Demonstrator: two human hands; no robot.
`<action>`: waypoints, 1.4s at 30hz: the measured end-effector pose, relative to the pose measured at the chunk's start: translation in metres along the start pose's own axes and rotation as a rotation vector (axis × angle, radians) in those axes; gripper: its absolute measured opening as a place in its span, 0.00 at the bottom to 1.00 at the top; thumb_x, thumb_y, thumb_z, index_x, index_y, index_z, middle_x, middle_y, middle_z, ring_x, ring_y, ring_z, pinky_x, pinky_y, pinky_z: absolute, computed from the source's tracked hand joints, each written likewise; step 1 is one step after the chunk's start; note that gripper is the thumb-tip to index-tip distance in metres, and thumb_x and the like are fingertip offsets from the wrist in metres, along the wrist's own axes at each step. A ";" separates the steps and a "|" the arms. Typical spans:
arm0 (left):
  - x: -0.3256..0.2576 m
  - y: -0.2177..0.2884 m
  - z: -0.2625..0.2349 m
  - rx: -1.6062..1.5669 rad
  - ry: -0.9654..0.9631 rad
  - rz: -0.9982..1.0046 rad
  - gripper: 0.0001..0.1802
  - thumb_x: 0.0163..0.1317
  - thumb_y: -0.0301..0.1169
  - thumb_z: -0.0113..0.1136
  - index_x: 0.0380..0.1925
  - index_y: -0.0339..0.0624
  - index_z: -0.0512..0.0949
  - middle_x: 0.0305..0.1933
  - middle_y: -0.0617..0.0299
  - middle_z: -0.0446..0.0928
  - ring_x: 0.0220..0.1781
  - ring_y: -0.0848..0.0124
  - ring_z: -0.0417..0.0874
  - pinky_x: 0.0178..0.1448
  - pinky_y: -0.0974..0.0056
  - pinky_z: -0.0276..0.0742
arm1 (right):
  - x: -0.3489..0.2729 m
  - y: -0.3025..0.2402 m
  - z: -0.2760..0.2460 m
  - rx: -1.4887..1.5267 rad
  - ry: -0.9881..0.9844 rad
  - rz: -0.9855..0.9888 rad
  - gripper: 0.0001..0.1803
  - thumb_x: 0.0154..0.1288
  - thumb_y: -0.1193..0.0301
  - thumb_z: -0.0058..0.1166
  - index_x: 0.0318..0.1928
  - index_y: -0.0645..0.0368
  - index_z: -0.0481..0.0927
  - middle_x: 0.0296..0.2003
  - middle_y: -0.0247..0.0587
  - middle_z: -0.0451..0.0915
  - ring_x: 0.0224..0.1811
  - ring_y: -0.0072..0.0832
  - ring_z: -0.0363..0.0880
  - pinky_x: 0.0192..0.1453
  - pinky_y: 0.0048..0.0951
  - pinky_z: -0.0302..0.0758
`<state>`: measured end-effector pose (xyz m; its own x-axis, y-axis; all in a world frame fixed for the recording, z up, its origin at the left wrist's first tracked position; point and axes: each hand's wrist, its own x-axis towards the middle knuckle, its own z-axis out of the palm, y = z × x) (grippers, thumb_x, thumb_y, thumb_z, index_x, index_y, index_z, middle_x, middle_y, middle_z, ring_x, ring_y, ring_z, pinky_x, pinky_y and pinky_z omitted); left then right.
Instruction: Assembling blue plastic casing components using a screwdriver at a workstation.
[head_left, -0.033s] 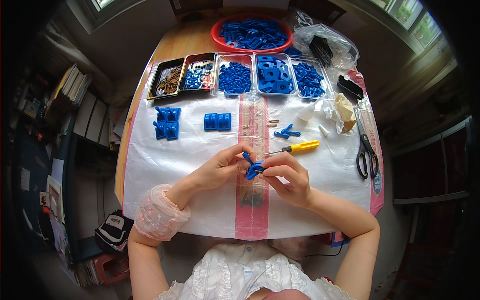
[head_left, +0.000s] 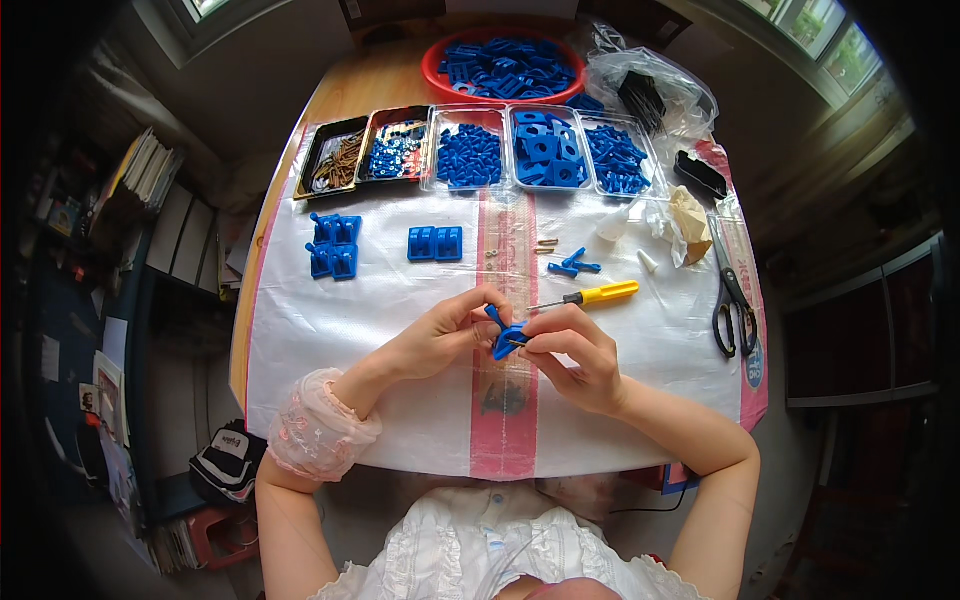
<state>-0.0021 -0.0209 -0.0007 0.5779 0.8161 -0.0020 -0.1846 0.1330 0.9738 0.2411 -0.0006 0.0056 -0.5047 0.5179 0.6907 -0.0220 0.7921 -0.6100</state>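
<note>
Above the pink stripe of the table cover, my left hand [head_left: 463,325] is closed around a blue plastic part [head_left: 508,342] with a narrow arm sticking up. From the other side, my right hand [head_left: 578,355] pinches a thin metal pin [head_left: 517,343] against that part; the fingertips hide most of the pin. A screwdriver [head_left: 600,293] with a yellow handle lies just beyond my right hand. Behind it are several small blue levers [head_left: 573,264] and a few brass-coloured pins [head_left: 546,246]. Further left sit a pair of blue blocks [head_left: 435,244] and a cluster of blue assembled parts [head_left: 335,246].
Trays cross the far side: brass-coloured pins [head_left: 340,160], small metal pieces [head_left: 397,150], then three clear trays of blue parts [head_left: 548,150]. Behind them stands a red basin [head_left: 432,80]. Black scissors [head_left: 735,310], crumpled brown paper [head_left: 690,225] and a plastic bag [head_left: 690,100] lie right.
</note>
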 end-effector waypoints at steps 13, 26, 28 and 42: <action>0.003 0.006 0.008 0.181 0.178 0.037 0.11 0.78 0.19 0.48 0.54 0.44 0.72 0.47 0.67 0.79 0.53 0.78 0.81 0.53 0.70 0.78 | 0.004 0.003 0.001 -0.071 0.044 0.133 0.12 0.57 0.85 0.69 0.39 0.60 0.82 0.40 0.43 0.79 0.38 0.36 0.83 0.37 0.32 0.79; 0.004 0.001 0.012 0.260 0.238 0.065 0.07 0.77 0.21 0.53 0.52 0.38 0.75 0.49 0.61 0.81 0.52 0.73 0.85 0.55 0.66 0.85 | 0.002 0.008 0.008 -0.168 0.027 0.162 0.09 0.57 0.77 0.73 0.33 0.58 0.82 0.32 0.37 0.81 0.29 0.31 0.83 0.29 0.31 0.75; 0.005 0.004 0.012 0.256 0.239 0.046 0.07 0.77 0.21 0.53 0.51 0.38 0.75 0.48 0.61 0.82 0.52 0.73 0.85 0.55 0.66 0.86 | 0.001 0.009 0.007 -0.151 0.015 0.192 0.10 0.57 0.76 0.73 0.33 0.58 0.82 0.30 0.36 0.81 0.28 0.30 0.82 0.28 0.31 0.75; 0.006 0.007 0.017 0.369 0.302 0.195 0.13 0.69 0.13 0.57 0.51 0.36 0.78 0.53 0.57 0.76 0.55 0.69 0.83 0.58 0.64 0.89 | 0.002 0.009 0.008 -0.086 0.091 0.370 0.09 0.56 0.76 0.75 0.31 0.61 0.83 0.27 0.37 0.80 0.22 0.23 0.77 0.26 0.26 0.71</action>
<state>0.0133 -0.0246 0.0095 0.2951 0.9394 0.1746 0.0582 -0.2001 0.9780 0.2329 0.0051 -0.0020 -0.3863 0.7969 0.4646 0.2218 0.5691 -0.7918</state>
